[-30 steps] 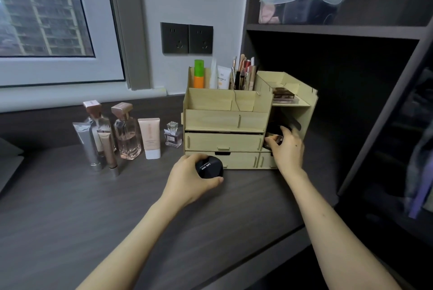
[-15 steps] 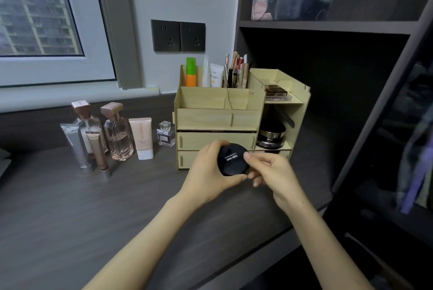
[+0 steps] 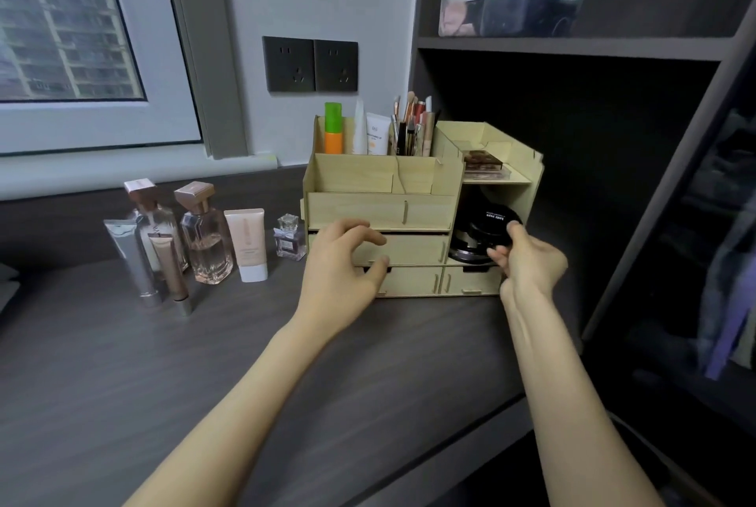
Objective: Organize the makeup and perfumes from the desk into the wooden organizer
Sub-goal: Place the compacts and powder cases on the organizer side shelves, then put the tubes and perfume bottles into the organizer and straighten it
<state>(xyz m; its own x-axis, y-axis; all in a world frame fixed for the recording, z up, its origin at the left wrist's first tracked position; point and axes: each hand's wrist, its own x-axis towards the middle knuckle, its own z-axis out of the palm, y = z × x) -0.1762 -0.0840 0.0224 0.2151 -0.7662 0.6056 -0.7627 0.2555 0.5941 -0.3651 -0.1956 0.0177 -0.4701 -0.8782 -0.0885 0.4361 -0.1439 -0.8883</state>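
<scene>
The pale wooden organizer stands at the back of the dark desk. My right hand grips a round black compact, tilted inside the organizer's right open cubby, above a dark jar. My left hand hovers open in front of the drawers, holding nothing. Left of the organizer stand two perfume bottles with rose-gold caps, a small perfume bottle, a beige tube, a silver tube and a bronze tube.
Brushes, a white tube and an orange-green bottle fill the organizer's top back slots. A palette lies on its upper right shelf. A dark shelving unit with a lidded plastic box rises at right. A window and wall sockets are behind.
The compact passed from my left hand to my right, which carried it into the right cubby. My left hand let go and opened in front of the drawers.
</scene>
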